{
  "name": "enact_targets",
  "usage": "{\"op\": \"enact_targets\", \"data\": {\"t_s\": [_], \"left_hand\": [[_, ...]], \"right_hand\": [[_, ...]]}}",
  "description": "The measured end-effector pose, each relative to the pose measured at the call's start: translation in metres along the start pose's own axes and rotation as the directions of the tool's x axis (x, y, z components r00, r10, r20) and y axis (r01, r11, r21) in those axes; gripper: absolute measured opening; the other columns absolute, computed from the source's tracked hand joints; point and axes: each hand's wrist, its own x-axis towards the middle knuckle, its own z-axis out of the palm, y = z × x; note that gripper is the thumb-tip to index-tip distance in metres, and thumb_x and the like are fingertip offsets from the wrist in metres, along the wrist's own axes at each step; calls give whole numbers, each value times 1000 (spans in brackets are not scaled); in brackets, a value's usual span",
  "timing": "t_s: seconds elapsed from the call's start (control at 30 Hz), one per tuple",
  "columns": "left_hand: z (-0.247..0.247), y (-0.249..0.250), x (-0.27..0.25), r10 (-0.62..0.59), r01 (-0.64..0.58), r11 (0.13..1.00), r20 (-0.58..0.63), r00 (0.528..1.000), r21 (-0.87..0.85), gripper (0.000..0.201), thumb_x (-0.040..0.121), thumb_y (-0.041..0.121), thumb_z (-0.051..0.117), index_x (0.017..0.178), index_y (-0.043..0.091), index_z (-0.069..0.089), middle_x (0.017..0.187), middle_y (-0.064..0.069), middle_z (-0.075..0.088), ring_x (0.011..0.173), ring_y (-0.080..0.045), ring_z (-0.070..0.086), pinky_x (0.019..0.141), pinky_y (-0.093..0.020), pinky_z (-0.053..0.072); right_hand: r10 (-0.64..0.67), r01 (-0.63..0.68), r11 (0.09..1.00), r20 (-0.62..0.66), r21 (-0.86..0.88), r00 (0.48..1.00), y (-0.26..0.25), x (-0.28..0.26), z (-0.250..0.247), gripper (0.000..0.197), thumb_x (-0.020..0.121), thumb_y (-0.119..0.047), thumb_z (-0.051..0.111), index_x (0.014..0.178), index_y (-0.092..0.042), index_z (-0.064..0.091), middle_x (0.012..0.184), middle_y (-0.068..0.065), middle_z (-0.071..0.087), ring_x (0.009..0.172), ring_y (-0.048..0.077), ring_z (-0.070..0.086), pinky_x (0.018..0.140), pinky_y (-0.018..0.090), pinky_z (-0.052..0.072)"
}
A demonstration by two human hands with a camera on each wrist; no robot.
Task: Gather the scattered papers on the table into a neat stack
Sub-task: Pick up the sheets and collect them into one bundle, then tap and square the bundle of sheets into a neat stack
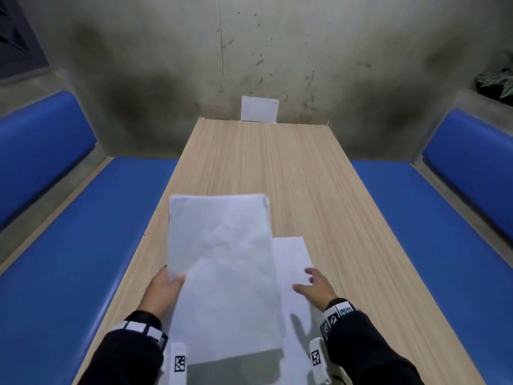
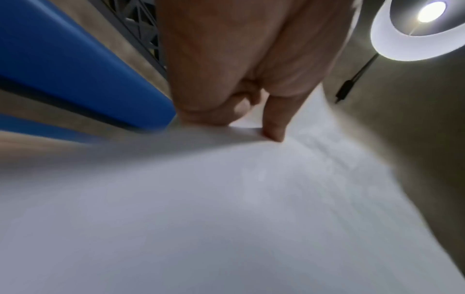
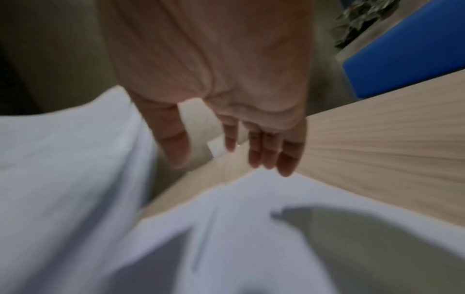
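My left hand (image 1: 166,287) pinches the left edge of a white sheet of paper (image 1: 222,259) and holds it lifted and tilted above the near part of the wooden table (image 1: 277,168). In the left wrist view the thumb (image 2: 274,123) presses on the top of that sheet (image 2: 226,199). A second white paper (image 1: 291,259) lies flat on the table, partly under the lifted one. My right hand (image 1: 316,284) hovers over it with fingers (image 3: 266,151) spread and straight, holding nothing. The flat paper (image 3: 276,228) lies below them.
A small white sheet (image 1: 259,108) leans against the grey wall at the table's far end. Blue padded benches (image 1: 83,259) (image 1: 430,218) run along both sides. A plant (image 1: 497,84) stands at the far right. A ceiling lamp (image 2: 425,23) shows in the left wrist view.
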Motion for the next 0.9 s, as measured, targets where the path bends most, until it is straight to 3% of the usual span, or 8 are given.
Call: {"op": "enact_targets", "data": {"t_s": [0.07, 0.13, 0.23, 0.3, 0.4, 0.6, 0.73, 0.9], "left_hand": [[-14, -24, 8, -93, 88, 987, 29, 995, 135, 38, 91, 8, 49, 128, 1, 48, 126, -16, 57, 118, -33, 53, 106, -44, 38], [-17, -48, 11, -227, 206, 944, 54, 972, 257, 36, 89, 5, 49, 124, -2, 51, 126, -22, 58, 115, -35, 55, 103, -40, 39], [-3, -67, 9, -384, 385, 845, -80, 920, 371, 41, 86, 9, 49, 126, 1, 50, 132, -24, 50, 118, -38, 50, 88, -31, 37], [9, -63, 5, -445, 476, 812, -171, 879, 337, 43, 85, 15, 50, 128, 7, 49, 133, -25, 42, 115, -40, 49, 83, -31, 39], [28, -53, 10, -406, 419, 856, -108, 907, 303, 48, 82, 17, 53, 129, 11, 49, 133, -21, 42, 115, -38, 51, 90, -31, 42], [68, -30, 0, -305, 314, 928, -74, 949, 202, 13, 78, 16, 55, 82, 27, 59, 117, -4, 39, 94, -27, 52, 88, -32, 47], [65, -31, -6, -369, 415, 879, -217, 904, 234, 39, 72, 28, 60, 110, 27, 51, 130, -5, 38, 110, -31, 48, 98, -41, 45], [73, -23, -9, -421, 430, 897, -103, 901, 98, 75, 75, 22, 65, 139, 9, 27, 134, -14, 48, 116, -34, 52, 100, -39, 44]], "right_hand": [[179, -186, 974, -65, -130, 982, 18, 8, -5, 59, 82, -26, 63, 134, -10, 43, 138, 14, 44, 125, 29, 47, 103, 37, 41], [195, -220, 948, -129, -230, 972, 31, 11, -6, 23, 78, -25, 63, 96, -14, 53, 109, 11, 51, 96, 25, 53, 78, 32, 48], [162, -193, 952, -142, -236, 976, 35, 15, 5, 34, 80, -25, 59, 61, -21, 31, 75, -1, 36, 82, 22, 38, 64, 27, 31], [175, -182, 973, -65, -138, 982, 26, 10, 11, 10, 84, -28, 57, 82, -18, 53, 91, 3, 50, 95, 26, 49, 81, 33, 38], [236, -236, 971, 9, 37, 972, 19, 10, 21, 59, 87, -26, 59, 138, -3, 40, 145, 13, 43, 133, 29, 42, 110, 37, 33], [313, -314, 945, 20, 89, 949, 6, 4, 42, 65, 79, -36, 62, 134, -5, 44, 139, 14, 45, 119, 31, 51, 98, 37, 45], [335, -322, 932, -56, 166, 940, 15, 7, 41, 58, 70, -24, 68, 122, -8, 48, 123, 12, 52, 97, 28, 60, 79, 35, 54], [372, -376, 889, 68, 261, 926, 20, 6, 44, 27, 79, -6, 60, 105, 0, 57, 87, 5, 64, 73, 19, 61, 61, 22, 49]]}}
